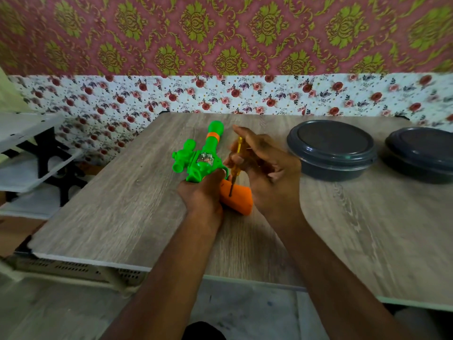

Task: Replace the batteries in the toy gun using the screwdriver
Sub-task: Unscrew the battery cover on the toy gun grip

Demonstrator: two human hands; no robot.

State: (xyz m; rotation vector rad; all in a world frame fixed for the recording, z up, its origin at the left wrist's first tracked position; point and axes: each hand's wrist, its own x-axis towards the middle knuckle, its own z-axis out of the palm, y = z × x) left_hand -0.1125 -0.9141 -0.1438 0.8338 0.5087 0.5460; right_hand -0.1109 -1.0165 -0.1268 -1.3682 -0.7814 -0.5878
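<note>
Head view, as I read it from the remote station. The toy gun is glossy moulded plastic and lies on the bench near its middle. It has a bright green body with a stubby scope on its left side, a flared muzzle ringed by an orange band and pointing away from me, and a rounded orange grip at the near end. The left hand curls around the gun where green meets orange and hides that junction. The right hand pinches the screwdriver between thumb and bent fingers. The screwdriver has a translucent yellow handle and a dark thin shaft, and it stands nearly upright with its tip set on the orange grip (any screw there is too small to make out). The bench top is a pale wood-grain laminate with a white edge. To the right, well apart from the gun, sits a round dark grey lidded container, and a second container beyond it is cut off by the frame. A white rack with black brackets stands to the left, blurred. Behind is floral wall covering.
</note>
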